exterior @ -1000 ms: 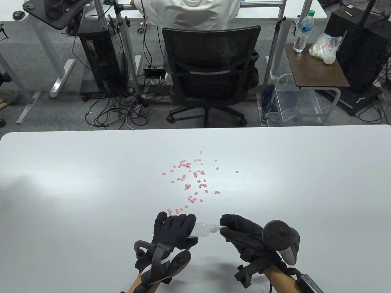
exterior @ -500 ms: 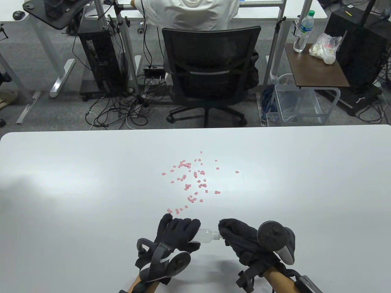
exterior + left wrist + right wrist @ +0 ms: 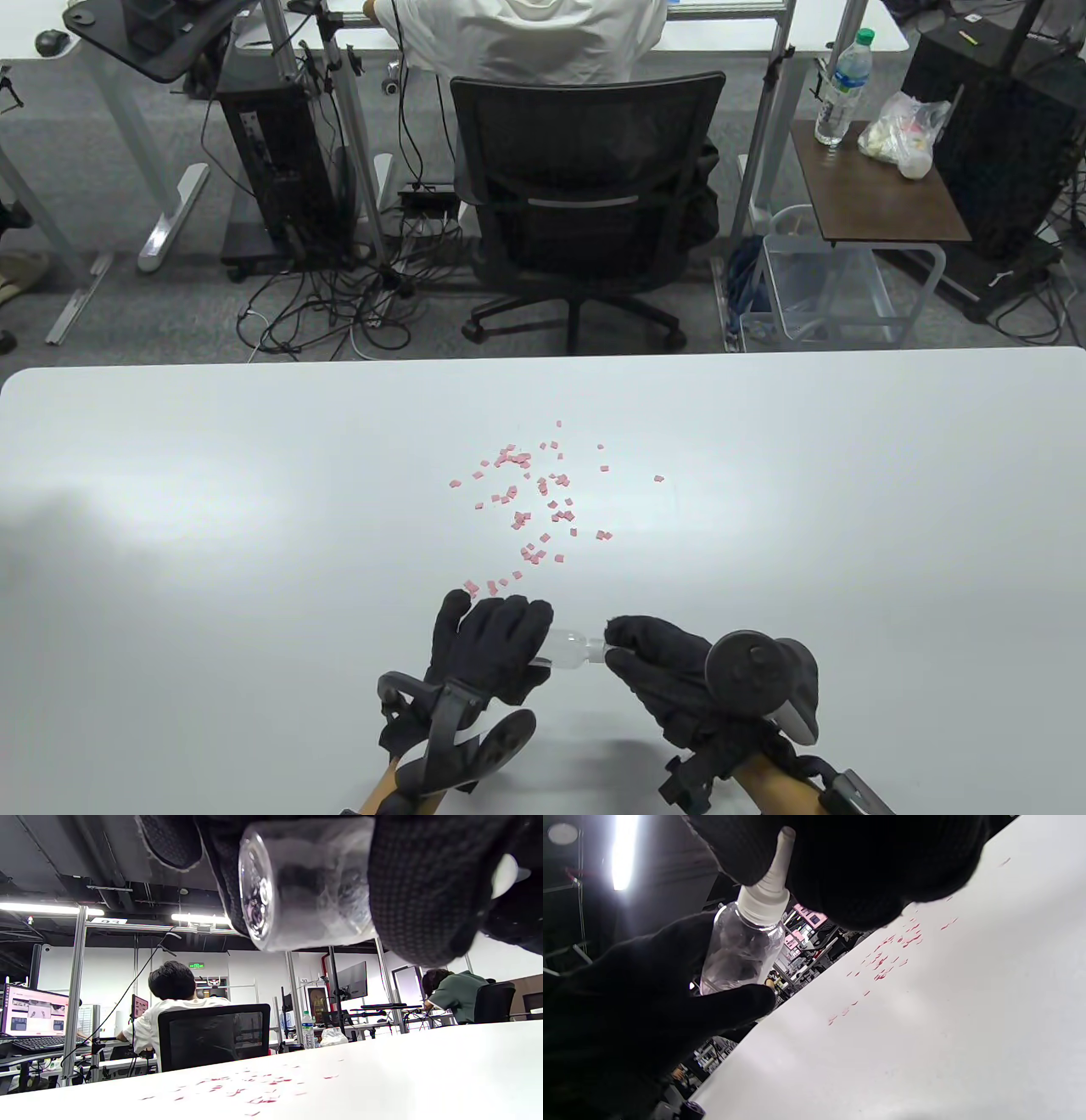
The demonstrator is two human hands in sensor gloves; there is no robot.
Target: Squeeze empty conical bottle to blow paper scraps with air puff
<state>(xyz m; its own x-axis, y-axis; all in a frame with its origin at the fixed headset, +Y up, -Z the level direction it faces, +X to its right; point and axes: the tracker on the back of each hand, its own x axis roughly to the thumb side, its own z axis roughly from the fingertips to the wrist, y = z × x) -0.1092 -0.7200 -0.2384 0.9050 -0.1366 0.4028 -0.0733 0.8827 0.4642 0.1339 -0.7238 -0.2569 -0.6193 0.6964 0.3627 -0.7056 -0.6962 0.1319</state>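
Observation:
A small clear conical bottle (image 3: 567, 647) with a white nozzle lies sideways above the table's near edge, between my hands. My left hand (image 3: 536, 643) grips its body; the left wrist view shows its round base (image 3: 297, 882) wrapped by gloved fingers (image 3: 424, 887). My right hand (image 3: 612, 647) pinches the nozzle tip. In the right wrist view the white nozzle (image 3: 768, 895) runs up between my dark fingers (image 3: 848, 870), and the clear body (image 3: 740, 950) sits in the left glove (image 3: 628, 1005). Pink paper scraps (image 3: 534, 501) lie scattered on the white table (image 3: 254, 526), beyond the hands.
The scraps also show in the left wrist view (image 3: 254, 1092) and the right wrist view (image 3: 891, 950). Beyond the far edge of the table are an office chair (image 3: 585, 195) with a seated person, a clear bin (image 3: 819, 289) and a small side table (image 3: 874, 178).
My right hand has moved left and closed on the nozzle, which showed bare between the hands a second ago. Both hands and the bottle shifted slightly. The scraps have not moved.

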